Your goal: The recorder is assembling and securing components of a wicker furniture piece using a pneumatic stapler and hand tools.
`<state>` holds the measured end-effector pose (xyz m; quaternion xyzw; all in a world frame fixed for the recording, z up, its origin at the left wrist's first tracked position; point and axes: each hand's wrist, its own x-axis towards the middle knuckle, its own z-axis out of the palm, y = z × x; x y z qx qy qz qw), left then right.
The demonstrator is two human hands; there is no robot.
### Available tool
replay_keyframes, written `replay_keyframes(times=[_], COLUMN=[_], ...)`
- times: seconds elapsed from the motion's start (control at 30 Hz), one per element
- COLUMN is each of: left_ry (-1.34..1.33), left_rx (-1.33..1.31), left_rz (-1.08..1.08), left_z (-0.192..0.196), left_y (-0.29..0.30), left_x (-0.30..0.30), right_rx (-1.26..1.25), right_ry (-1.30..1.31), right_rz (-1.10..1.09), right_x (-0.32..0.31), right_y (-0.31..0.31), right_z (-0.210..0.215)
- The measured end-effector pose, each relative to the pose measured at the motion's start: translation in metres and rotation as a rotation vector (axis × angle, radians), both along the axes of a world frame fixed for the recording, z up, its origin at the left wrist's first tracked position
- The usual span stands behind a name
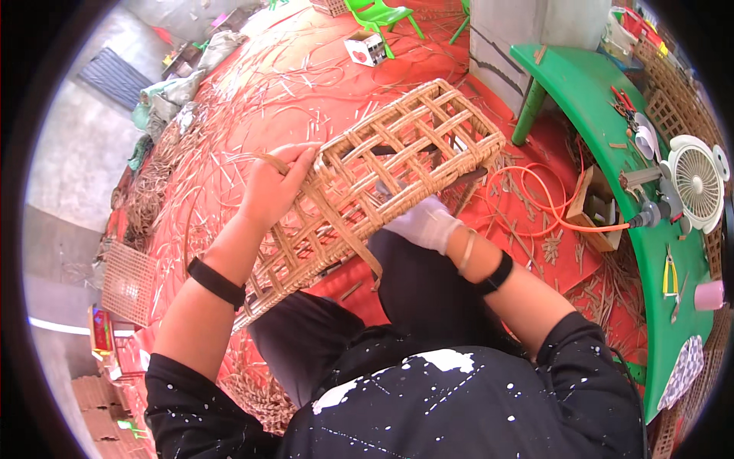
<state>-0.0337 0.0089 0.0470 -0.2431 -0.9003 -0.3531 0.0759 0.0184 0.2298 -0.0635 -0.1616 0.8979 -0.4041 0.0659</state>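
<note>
A long open-lattice basket (405, 149) of woven tan rattan is tilted above my lap, its far end up to the right. My left hand (277, 187), bare, is closed at the basket's upper left edge, with a flat rattan strip passing by its fingers. Another loose strip (348, 233) crosses the lattice and hangs past the near edge. My right hand (428, 222), in a white glove, is under the near right side of the basket. Most of its fingers are hidden behind the weave. Dark frame parts show through the gaps.
At the right stands a green table (657, 306) with a white fan (694, 183), yellow-handled pliers (670, 275) and a pink cup (709, 296). An orange hose (550, 200) coils beside a cardboard box (592, 210). Rattan scraps (306, 69) litter the red floor. A green chair (382, 15) stands far off.
</note>
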Motion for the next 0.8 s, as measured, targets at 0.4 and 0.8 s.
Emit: replay_keyframes(times=[0.4, 0.8], left_ry=[-0.052, 0.038], left_rx=[0.095, 0.094], left_rz=[0.001, -0.054], left_z=[-0.002, -0.006], left_y=[0.004, 0.004], left_x=[0.009, 0.051], right_rx=[-0.448, 0.001], right_ry=[-0.382, -0.492], right_rz=[-0.004, 0.007], right_x=[0.032, 0.104], right_y=[0.032, 0.067], right_z=[0.032, 0.038])
